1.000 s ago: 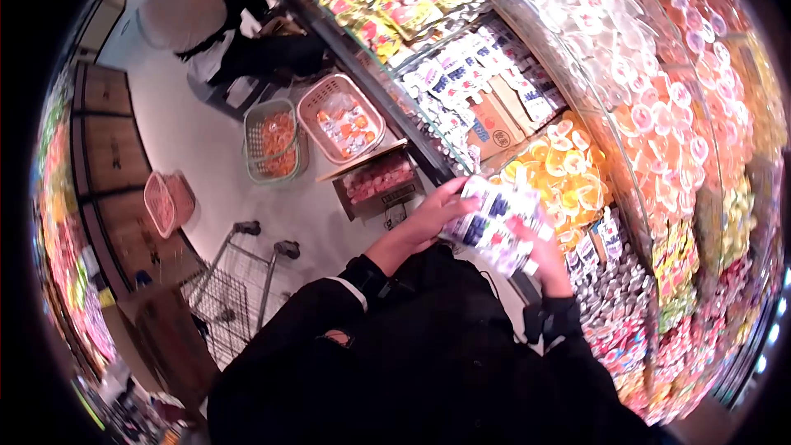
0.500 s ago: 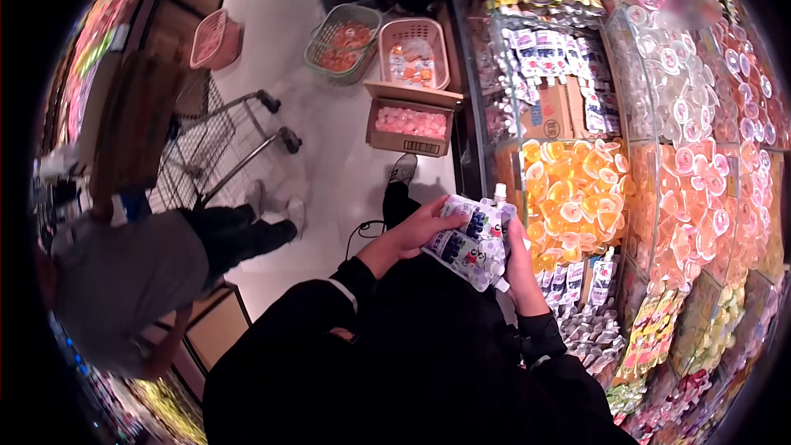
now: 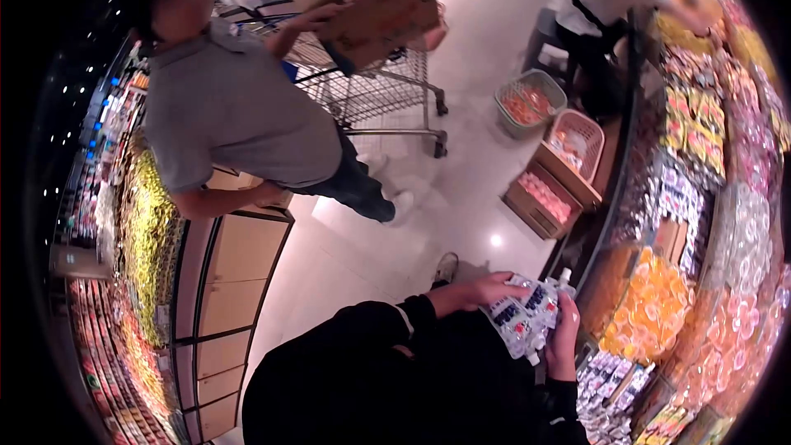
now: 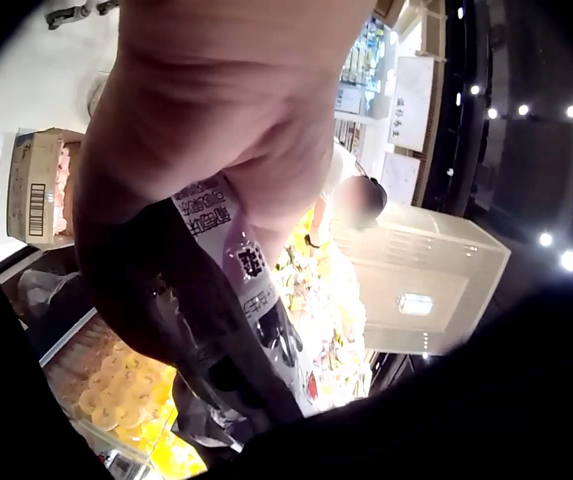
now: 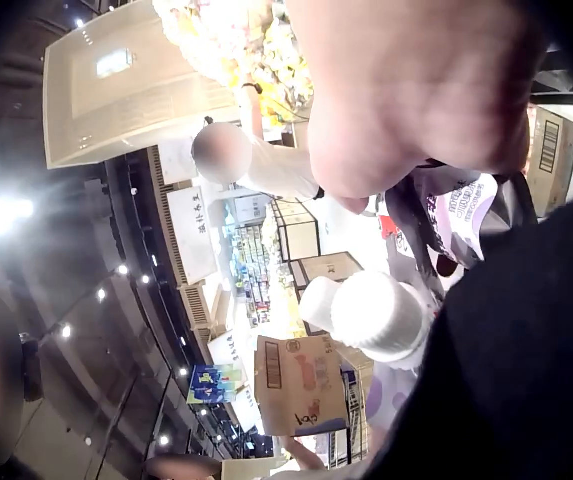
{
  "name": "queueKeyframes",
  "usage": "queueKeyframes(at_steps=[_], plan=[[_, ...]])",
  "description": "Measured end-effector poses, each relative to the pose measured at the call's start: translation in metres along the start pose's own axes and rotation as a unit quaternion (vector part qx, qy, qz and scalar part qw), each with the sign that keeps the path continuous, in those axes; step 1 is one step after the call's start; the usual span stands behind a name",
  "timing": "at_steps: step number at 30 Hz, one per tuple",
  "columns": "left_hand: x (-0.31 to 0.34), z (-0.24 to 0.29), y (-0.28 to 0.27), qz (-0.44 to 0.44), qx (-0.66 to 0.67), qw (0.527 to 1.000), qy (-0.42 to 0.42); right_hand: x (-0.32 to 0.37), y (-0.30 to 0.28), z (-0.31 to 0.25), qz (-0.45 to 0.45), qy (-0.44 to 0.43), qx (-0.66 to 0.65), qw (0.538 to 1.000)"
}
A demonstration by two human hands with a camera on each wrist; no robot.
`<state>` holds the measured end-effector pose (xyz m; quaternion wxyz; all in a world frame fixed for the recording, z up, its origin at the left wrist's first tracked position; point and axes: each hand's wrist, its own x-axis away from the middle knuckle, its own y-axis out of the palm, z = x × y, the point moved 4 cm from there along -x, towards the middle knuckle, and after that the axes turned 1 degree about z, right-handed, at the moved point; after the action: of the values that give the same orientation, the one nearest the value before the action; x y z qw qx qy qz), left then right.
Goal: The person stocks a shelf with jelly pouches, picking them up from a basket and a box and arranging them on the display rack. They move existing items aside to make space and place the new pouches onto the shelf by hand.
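Several white and purple spouted jelly pouches (image 3: 521, 320), printed with dark grapes, are held as a bundle in front of the body. My left hand (image 3: 484, 290) grips their left side, thumb and fingers around the edge. On the right side, my right hand (image 3: 565, 331) holds the same bundle with its fingers along the edge. White caps stick out at the upper right and bottom. In the left wrist view a pouch (image 4: 229, 250) runs down below the palm. A white screw cap (image 5: 377, 315) shows large under the hand in the right wrist view.
Display bins with orange jelly cups (image 3: 652, 305) and more pouches (image 3: 608, 379) line the right side. A carton of pink packs (image 3: 544, 202), a pink basket (image 3: 577, 144) and a green basket (image 3: 531, 99) stand on the floor. A grey-shirted person (image 3: 247, 107) stands by a cart (image 3: 387, 99); another leans over the bins.
The head view has swung to the left, bringing the grey-shirted person and cart up to the upper left. The pouches stay between both hands, and their caps show more clearly than a second ago.
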<state>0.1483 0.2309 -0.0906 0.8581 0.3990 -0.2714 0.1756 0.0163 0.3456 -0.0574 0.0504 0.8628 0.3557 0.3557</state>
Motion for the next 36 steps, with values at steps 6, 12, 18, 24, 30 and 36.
queueKeyframes(at_steps=[6, 12, 18, 24, 30, 36], plan=[[0.044, 0.02, -0.035, 0.017, -0.002, 0.999, 0.037, -0.005, 0.045, 0.026, -0.026, 0.005, 0.001, 1.0], [0.062, 0.036, -0.081, 0.067, 0.035, 0.993, 0.092, 0.004, 0.117, 0.016, -0.086, -0.018, 0.064, 0.994], [0.083, 0.06, -0.088, -0.023, 0.17, 0.976, 0.134, -0.002, 0.121, 0.011, -0.075, -0.081, 0.034, 0.993], [0.104, 0.075, -0.101, -0.115, 0.339, 0.93, 0.083, 0.003, 0.105, 0.011, -0.034, -0.018, -0.081, 0.996], [0.091, 0.055, -0.115, -0.128, 0.304, 0.941, 0.077, 0.016, 0.078, 0.028, 0.015, 0.009, -0.142, 0.99], [0.083, 0.067, -0.097, -0.071, 0.312, 0.947, 0.019, 0.032, 0.079, 0.026, 0.035, -0.023, -0.105, 0.994]])
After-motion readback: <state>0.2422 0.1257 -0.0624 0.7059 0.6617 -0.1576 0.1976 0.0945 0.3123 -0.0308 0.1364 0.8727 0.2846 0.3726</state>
